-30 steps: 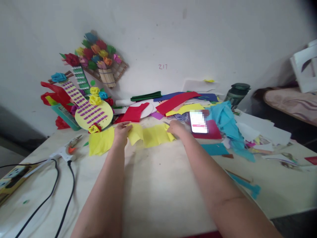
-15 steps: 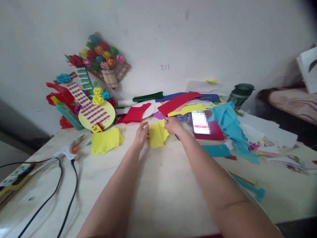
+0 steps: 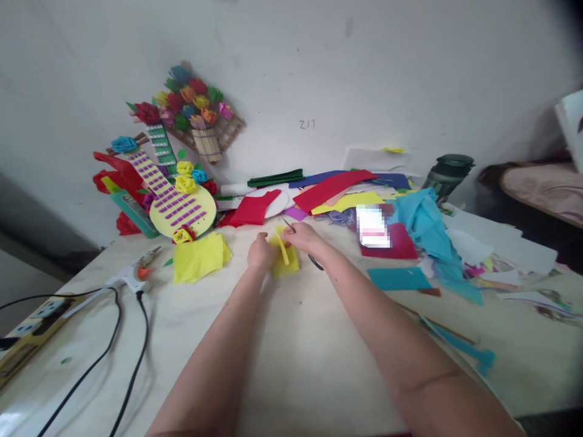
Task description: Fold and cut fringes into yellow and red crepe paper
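A small folded piece of yellow paper [image 3: 286, 260] sits bunched between my two hands in the middle of the pale table [image 3: 291, 352]. My left hand [image 3: 260, 251] is closed on its left side. My right hand [image 3: 304, 237] pinches its top and also holds a pair of scissors [image 3: 314, 261], whose dark handle pokes out below the hand and whose blades stick up behind it. A larger yellow sheet [image 3: 199, 257] lies flat just left of my left hand.
A phone [image 3: 373, 226] with a lit screen rests on a red sheet right of my hands. Coloured paper scraps pile up behind and to the right, with teal paper [image 3: 423, 227] and a dark bottle [image 3: 447, 173]. A glue gun [image 3: 134, 276], cables and paper-flower crafts [image 3: 182, 206] occupy the left.
The yellow paper was spread wide between my hands. My hands have come together and the strip is now folded into a small bundle. The larger yellow sheet stayed behind on the left.
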The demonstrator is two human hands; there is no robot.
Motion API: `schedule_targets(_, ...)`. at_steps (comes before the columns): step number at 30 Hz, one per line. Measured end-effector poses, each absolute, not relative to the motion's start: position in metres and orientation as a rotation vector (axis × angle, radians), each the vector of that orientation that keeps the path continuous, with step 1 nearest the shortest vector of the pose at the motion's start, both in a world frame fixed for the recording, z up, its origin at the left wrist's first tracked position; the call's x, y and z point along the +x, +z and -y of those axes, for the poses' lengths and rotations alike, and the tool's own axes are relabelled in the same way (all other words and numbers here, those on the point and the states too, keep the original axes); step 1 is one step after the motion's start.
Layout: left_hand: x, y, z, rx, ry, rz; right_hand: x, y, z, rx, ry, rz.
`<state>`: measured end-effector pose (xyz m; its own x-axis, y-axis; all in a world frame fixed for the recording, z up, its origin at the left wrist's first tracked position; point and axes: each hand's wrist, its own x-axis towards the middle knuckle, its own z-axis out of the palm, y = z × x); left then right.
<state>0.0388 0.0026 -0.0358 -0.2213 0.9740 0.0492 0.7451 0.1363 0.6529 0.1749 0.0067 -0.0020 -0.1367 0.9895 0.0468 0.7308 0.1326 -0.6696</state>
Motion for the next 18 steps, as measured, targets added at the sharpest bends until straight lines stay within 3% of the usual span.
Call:
schedule_targets(12, 0.045, -0.031, 0.002, 1.719, 0.654, -2.051, 0.18, -0.004, -0.006, -1.986, 0.53, 1.945)
schedule_targets(18, 0.042, -0.047, -0.006, 1.536, 1.097, -1.674, 0.188, 0.006, 0.006, -1.89, 1.037, 1.723)
